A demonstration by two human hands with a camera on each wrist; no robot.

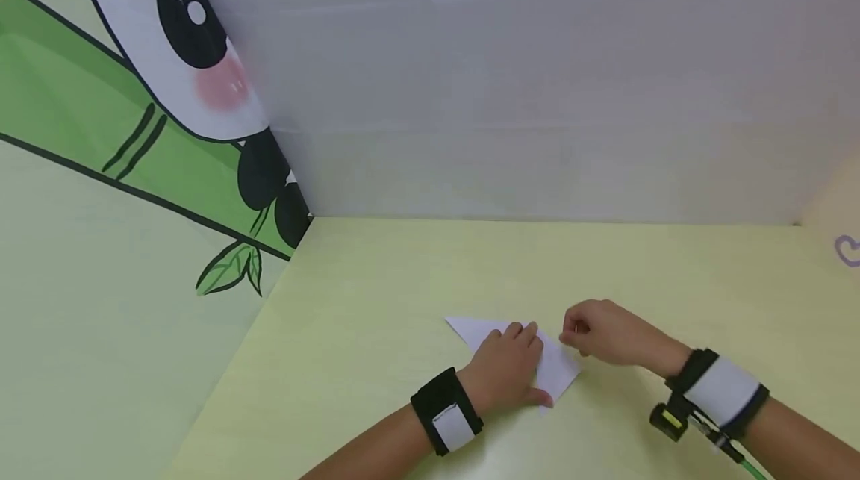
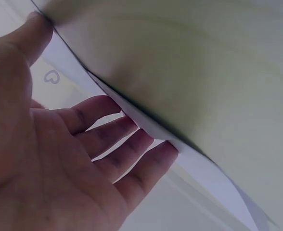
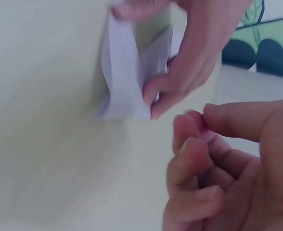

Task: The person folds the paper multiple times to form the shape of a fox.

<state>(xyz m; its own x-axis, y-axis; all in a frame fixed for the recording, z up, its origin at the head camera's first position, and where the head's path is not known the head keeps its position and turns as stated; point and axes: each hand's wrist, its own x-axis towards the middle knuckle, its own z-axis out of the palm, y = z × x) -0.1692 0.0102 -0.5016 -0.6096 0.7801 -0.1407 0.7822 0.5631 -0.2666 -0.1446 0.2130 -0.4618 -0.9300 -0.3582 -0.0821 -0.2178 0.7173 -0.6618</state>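
Note:
A sheet of white paper (image 1: 556,366), folded to a pointed shape, lies on the pale yellow table. My left hand (image 1: 505,366) rests over it, fingertips on its upper part and the thumb spread towards its lower corner. From the left wrist, the fingers of the left hand (image 2: 79,139) extend to the underside of the paper's edge. Raised folds of the paper (image 3: 124,82) show in the right wrist view. Just right of the paper, my right hand (image 1: 608,332) is apart from it. Its fingers are curled, thumb tip close to the index fingertip (image 3: 187,127), with nothing between them.
The table top (image 1: 376,278) meets a plain greyish wall (image 1: 537,92) at the back. On the left stands a panel printed with a cartoon face and green bamboo (image 1: 134,107). Straps circle both wrists; a small camera (image 1: 670,420) and green cable hang by the right one.

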